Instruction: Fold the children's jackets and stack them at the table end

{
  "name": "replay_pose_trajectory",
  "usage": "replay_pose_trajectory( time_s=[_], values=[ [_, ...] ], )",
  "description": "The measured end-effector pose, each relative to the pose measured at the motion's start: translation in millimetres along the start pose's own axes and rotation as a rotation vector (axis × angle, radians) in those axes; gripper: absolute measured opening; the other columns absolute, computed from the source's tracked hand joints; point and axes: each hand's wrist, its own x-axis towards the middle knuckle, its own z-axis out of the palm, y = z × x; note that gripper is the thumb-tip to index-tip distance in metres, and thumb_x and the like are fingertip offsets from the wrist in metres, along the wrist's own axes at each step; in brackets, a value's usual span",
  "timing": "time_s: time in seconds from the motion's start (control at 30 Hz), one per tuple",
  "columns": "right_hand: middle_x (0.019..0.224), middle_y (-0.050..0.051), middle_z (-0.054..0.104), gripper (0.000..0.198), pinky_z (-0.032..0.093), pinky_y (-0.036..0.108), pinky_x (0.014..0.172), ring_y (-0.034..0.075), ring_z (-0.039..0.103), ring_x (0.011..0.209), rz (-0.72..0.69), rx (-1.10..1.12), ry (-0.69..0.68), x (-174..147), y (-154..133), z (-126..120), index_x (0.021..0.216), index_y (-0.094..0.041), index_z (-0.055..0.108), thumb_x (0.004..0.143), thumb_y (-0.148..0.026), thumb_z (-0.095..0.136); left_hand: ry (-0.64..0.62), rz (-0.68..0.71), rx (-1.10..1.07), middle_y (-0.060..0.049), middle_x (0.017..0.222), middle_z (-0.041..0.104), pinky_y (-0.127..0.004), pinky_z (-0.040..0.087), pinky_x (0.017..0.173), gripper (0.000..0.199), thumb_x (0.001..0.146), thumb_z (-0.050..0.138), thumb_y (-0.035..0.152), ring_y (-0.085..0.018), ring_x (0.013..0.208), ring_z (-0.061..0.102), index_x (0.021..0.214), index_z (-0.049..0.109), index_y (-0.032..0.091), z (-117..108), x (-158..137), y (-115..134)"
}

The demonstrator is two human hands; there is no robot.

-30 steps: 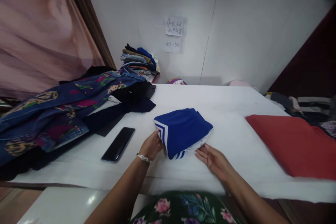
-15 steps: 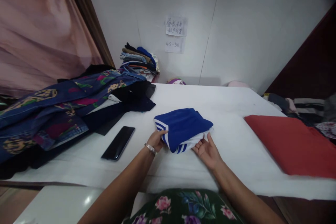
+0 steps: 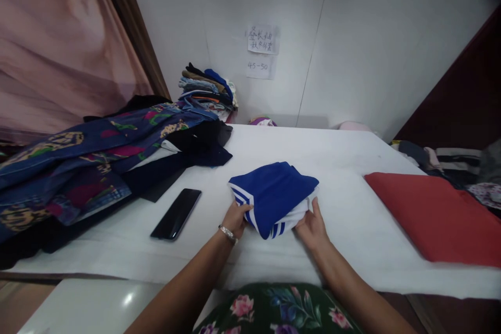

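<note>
A folded blue garment with white striped trim (image 3: 276, 188) is on the white-covered table in front of me. My left hand (image 3: 237, 217) pinches its near left corner, thumb on top of the stripes. At the lower right edge, my right hand (image 3: 313, 227) holds the white underside, its thumb up along the side and its other fingers partly hidden beneath the fabric. Left of the garment lies a black phone (image 3: 177, 214), apart from both hands.
Patterned denim (image 3: 97, 151) and dark clothes spread over the table's left side. Behind them stands a stack of folded clothes (image 3: 207, 88). A red folded cloth (image 3: 434, 214) covers the right side, with more clothes (image 3: 457, 159) beyond it. Handwritten papers (image 3: 261, 49) hang on the wall.
Both hands have shifted slightly, and the near part of the garment has come a little towards me. My right hand has moved up closer around its right edge.
</note>
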Motion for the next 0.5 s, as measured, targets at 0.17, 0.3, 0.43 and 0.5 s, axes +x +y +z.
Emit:
replay_pose_trajectory(
  time_s=[0.17,0.3,0.43,0.5],
  values=[
    [0.111,0.006,0.070,0.046,0.047,0.042,0.101,0.023,0.061,0.112,0.126,-0.109,0.059,-1,-2,14,0.116,-0.018,0.062,0.083,-0.050,0.061,0.004,0.032,0.017,-0.004,0.090,0.070,-0.035,0.055,0.067,0.056,0.060,0.065,0.005,-0.022,0.077,0.068,0.112,0.052,0.022,0,-5,-7],
    [0.111,0.008,0.070,0.046,0.051,0.039,0.096,0.023,0.064,0.108,0.112,-0.163,0.106,1,-4,23,0.118,-0.017,0.061,0.080,-0.043,0.067,0.034,0.047,0.012,-0.003,0.092,0.070,-0.032,0.055,0.065,0.063,0.058,0.065,0.004,-0.020,0.077,0.067,0.117,0.051,0.023,4,-11,-13],
    [0.096,0.008,0.074,0.040,0.056,0.036,0.088,0.024,0.069,0.094,0.111,-0.244,0.161,0,-4,20,0.111,-0.014,0.065,0.074,-0.025,0.074,0.042,0.042,-0.003,-0.004,0.092,0.069,-0.032,0.053,0.061,0.063,0.055,0.065,0.006,-0.022,0.077,0.066,0.114,0.051,0.022,5,-17,-19],
    [0.090,0.006,0.075,0.037,0.057,0.034,0.084,0.024,0.071,0.089,0.116,-0.279,0.194,-1,-5,15,0.106,-0.014,0.067,0.070,-0.019,0.075,0.021,0.032,-0.007,-0.005,0.093,0.068,-0.033,0.053,0.059,0.060,0.055,0.067,0.011,-0.023,0.077,0.066,0.112,0.051,0.022,2,-19,-22]
  ],
)
